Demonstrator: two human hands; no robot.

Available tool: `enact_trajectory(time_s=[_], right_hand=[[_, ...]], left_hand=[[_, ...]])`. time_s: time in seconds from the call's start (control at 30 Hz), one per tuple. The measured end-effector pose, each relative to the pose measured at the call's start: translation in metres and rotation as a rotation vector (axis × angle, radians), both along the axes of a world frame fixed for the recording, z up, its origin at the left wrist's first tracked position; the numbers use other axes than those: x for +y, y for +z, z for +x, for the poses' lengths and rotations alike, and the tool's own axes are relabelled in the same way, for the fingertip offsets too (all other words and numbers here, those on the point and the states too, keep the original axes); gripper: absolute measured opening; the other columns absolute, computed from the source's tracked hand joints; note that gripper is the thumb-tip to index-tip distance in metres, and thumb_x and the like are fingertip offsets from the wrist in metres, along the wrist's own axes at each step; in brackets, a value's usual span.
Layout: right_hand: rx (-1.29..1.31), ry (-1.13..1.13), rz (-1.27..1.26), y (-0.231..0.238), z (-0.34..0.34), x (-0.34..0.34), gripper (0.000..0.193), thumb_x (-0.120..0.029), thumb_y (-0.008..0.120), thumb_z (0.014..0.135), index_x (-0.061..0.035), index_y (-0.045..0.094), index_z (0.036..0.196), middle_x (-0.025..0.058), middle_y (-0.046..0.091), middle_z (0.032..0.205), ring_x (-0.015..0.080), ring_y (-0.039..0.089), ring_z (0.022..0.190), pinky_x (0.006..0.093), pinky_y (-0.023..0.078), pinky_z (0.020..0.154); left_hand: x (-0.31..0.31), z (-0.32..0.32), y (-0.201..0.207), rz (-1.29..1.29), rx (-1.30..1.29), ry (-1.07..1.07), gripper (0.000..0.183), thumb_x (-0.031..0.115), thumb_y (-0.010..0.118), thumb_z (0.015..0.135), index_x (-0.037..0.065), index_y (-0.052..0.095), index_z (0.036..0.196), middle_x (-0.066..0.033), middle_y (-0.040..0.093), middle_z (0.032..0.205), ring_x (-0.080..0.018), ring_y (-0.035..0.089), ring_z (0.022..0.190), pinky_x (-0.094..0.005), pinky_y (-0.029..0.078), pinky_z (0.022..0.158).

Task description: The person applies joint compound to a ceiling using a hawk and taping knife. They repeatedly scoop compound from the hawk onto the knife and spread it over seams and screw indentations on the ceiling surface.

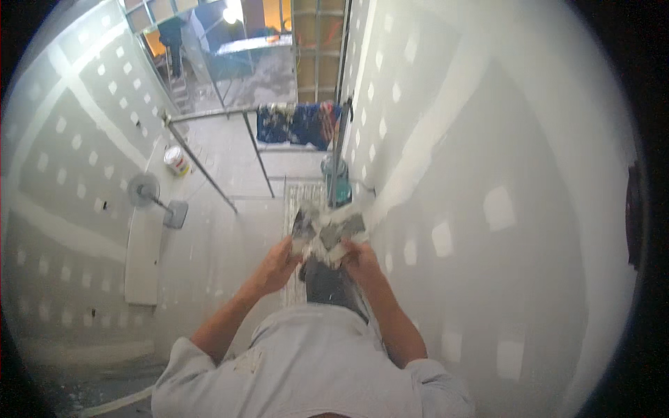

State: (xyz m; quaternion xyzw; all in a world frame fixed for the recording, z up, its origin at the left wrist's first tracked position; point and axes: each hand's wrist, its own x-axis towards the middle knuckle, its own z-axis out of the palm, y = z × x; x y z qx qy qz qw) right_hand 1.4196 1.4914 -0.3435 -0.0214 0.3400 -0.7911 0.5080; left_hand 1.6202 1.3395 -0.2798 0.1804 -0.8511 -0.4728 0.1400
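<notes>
My left hand (280, 263) is closed around a putty knife (304, 226) whose dark blade is smeared with pale joint compound. Beside it, my right hand (359, 260) grips a second, wider putty knife (343, 231), also coated with compound. The two blades meet or nearly meet in front of my body, with thick pale compound between them. My fingers and the compound hide both handles. Under the blades lies a narrow plank (295, 279) spattered with white, partly covered by my legs.
A metal scaffold frame (209, 113) surrounds the plank, with a dark patterned cloth (296, 127) over its far rail. Close on the right rises a drywall wall (446, 174) with patched spots. Down on the left are a floor fan (144, 189), a white bucket (175, 160) and a pale board (143, 261).
</notes>
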Motion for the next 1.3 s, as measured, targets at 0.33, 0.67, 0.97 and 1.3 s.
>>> enact_trajectory(time_s=[0.33,0.67,0.97,1.3], right_hand=[[-0.020,-0.022,0.004,-0.008,-0.068,-0.067,0.026,-0.004,0.069,0.087,-0.0015,0.059,0.111,0.0058,0.065,0.097,0.0209,0.066,0.087,0.0358,0.055,0.075],[0.056,-0.332,-0.163,0.047,-0.213,-0.127,0.052,0.001,0.069,0.083,-0.0047,0.050,0.131,0.0079,0.061,0.121,0.0225,0.059,0.113,0.0383,0.049,0.098],[0.719,-0.351,0.173,0.087,-0.260,-0.126,0.020,-0.004,0.068,0.087,-0.0055,0.068,0.107,0.0057,0.070,0.099,0.0206,0.066,0.089,0.0326,0.050,0.081],[2.086,-0.077,0.492,0.140,-0.273,-0.138,0.054,-0.013,0.071,0.075,-0.0146,0.063,0.128,0.0062,0.056,0.134,0.0247,0.057,0.115,0.0378,0.053,0.092]], left_hand=[[-0.078,-0.061,-0.020,-0.053,0.049,-0.105,0.030,0.006,0.057,0.092,-0.004,0.048,0.119,-0.0191,0.058,0.089,-0.0320,0.058,0.084,-0.0415,0.048,0.075],[-0.190,-0.165,-0.053,0.271,-0.251,-0.263,0.030,0.012,0.053,0.097,0.000,0.047,0.123,-0.0144,0.062,0.099,-0.0228,0.060,0.083,-0.0340,0.048,0.070],[-0.252,-0.238,0.009,1.109,-0.144,-0.203,0.036,0.026,0.050,0.102,0.003,0.048,0.130,-0.0082,0.065,0.098,-0.0108,0.058,0.068,-0.0240,0.049,0.058],[-0.259,-0.351,0.023,1.186,-0.201,-0.506,0.030,0.024,0.052,0.101,0.000,0.047,0.119,-0.0111,0.064,0.094,-0.0092,0.051,0.057,-0.0206,0.042,0.050]])
